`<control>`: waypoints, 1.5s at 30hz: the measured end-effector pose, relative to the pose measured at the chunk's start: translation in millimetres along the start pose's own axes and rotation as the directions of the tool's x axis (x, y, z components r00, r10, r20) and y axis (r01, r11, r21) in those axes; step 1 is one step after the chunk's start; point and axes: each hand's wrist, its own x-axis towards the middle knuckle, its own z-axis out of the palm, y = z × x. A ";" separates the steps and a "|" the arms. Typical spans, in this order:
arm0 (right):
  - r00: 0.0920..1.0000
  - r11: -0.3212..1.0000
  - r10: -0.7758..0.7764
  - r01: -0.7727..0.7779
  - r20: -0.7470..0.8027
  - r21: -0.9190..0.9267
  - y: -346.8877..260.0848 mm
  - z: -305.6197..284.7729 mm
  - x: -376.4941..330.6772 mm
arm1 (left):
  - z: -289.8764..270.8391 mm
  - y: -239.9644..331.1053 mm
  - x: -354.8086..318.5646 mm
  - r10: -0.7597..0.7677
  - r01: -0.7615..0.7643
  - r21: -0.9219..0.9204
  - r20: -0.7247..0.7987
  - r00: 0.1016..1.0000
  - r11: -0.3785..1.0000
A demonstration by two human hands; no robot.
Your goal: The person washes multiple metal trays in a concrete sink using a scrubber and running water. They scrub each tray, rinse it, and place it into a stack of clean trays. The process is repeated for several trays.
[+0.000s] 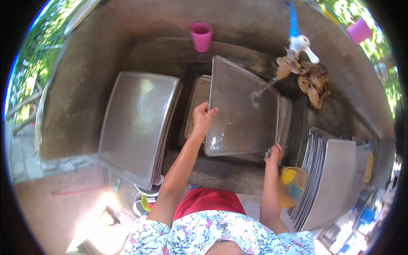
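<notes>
- Under the tap (pixel 299 44), a concrete basin (pixel 170 55) fills most of the view, its walls grey and damp.
- Left of centre, a stack of metal trays (pixel 138 123) leans against the basin wall.
- At the right, a second stack (pixel 329 182) stands on edge, just beside a yellow tub (pixel 293 182).
- One tray (pixel 244 110) is tilted up in the middle, with water running onto its face.
- Left hand (pixel 203 119) grips that tray's left edge, fingers curled over the rim, thumb behind.
- Right hand (pixel 274 154) is closed at the tray's lower right corner, seemingly on a small grey scrubber; how tightly, I cannot tell.
- A pink cup (pixel 201 36) sits on the ledge behind.
</notes>
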 end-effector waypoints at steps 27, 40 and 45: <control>0.485 0.956 -0.036 0.272 0.874 -0.111 30.3 303.3 -202.3 | -261.4 -95.4 -179.7 0.271 0.794 0.384 -0.920 0.284 0.471; -0.261 -0.275 -0.296 0.944 0.919 0.180 106.2 145.7 -17.8 | -6.6 -185.1 38.5 0.073 0.168 0.762 -0.271 0.960 0.626; 0.406 -0.214 -0.612 0.741 0.679 -0.636 22.1 131.4 133.4 | -10.2 -218.6 46.9 0.157 0.069 0.838 -0.181 0.971 0.542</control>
